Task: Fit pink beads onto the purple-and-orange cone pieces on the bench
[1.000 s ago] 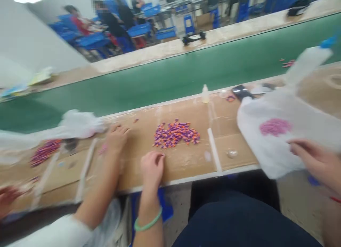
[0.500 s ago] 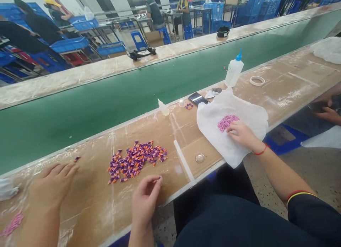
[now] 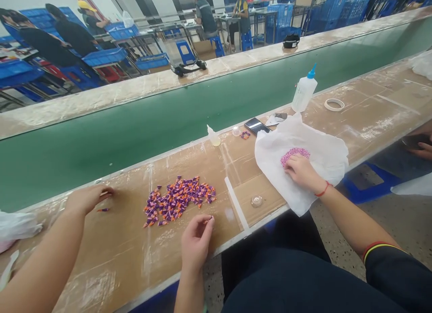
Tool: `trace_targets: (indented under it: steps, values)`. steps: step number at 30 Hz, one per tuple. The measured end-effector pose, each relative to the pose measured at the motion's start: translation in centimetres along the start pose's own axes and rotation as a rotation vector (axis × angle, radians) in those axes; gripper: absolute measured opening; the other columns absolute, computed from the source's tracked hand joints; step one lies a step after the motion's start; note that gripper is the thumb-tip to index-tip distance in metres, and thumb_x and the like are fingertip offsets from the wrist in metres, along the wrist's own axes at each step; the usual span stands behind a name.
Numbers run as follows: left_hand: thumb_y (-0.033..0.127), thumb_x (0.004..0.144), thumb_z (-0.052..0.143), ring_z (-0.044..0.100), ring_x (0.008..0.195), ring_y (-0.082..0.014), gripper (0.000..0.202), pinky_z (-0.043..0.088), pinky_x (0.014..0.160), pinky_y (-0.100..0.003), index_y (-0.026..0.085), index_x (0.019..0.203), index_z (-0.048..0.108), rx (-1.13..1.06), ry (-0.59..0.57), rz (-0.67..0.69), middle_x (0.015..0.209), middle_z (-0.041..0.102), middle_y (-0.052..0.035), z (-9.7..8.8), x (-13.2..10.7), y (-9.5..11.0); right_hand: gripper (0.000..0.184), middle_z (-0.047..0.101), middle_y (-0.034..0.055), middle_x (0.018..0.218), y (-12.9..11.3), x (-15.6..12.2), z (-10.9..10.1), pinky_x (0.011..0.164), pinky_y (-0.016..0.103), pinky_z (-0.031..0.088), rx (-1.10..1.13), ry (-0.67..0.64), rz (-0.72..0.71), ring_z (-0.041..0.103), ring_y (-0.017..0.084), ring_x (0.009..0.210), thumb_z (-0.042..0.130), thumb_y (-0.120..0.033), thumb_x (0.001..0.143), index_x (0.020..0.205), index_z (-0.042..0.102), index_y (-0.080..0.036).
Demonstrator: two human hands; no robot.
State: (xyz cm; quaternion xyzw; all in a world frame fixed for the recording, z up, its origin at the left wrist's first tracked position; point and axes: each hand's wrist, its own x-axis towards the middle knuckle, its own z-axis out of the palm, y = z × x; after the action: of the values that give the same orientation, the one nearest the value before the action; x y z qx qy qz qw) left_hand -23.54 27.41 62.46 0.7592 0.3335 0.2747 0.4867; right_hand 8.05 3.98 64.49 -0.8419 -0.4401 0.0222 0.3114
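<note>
– Colours of the cone-shaped pieces point(image 3: 175, 200)?

– Purple and orange, jumbled together; likewise on the little ring of pieces point(image 3: 248, 134).

– And on the crumpled sheet point(image 3: 326, 157)?

– Plain white, beneath a heap of tiny pieces point(image 3: 297, 151) in speckled pink and white.

– Wrist cord point(image 3: 324, 188) and sleeve point(image 3: 388, 272)?

– Red; then very dark navy, edged with red and yellow bands.

– Bottles?

– Translucent white for the squeeze bottle point(image 3: 304, 94), bright blue at its tip point(image 3: 311, 70); pale yellow low in the dropper bottle point(image 3: 214, 136).

– Belt point(image 3: 189, 110) and worktop point(image 3: 111, 245)?

– Solid green; cardboard brown, with a white strip point(image 3: 236, 203).
</note>
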Motion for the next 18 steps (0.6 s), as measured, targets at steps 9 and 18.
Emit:
trace_targets:
  steps: [9, 18]
  values:
    - [0.047, 0.080, 0.071, 0.063, 0.065, -0.0170, 0.028, 0.054, 0.059, -0.026, 0.019, 0.079, 0.067, -0.042, 0.062, -0.026, 0.074, 0.068, -0.0038, -0.3, -0.3, 0.1, 0.017, 0.062, 0.0035, 0.079, -2.0, -1.2, -2.1, 0.076, 0.037, 0.048, 0.565, 0.183, 0.223, 0.058, 0.020, 0.078, 0.059, -0.037, 0.091, 0.084, 0.054, -0.022]
    - [0.041, 0.082, 0.072, 0.056, 0.059, -0.0128, 0.024, 0.049, 0.056, -0.024, 0.019, 0.077, 0.066, -0.272, 0.158, 0.069, 0.070, 0.064, -0.0008, 0.6, -0.8, 1.6, 0.042, 0.068, -0.0004, 0.082, -4.7, -1.7, -2.8, 0.073, 0.030, 0.055, 1.123, 0.138, 0.369, 0.065, 0.014, 0.076, 0.085, -0.055, 0.068, 0.089, 0.065, -0.025]
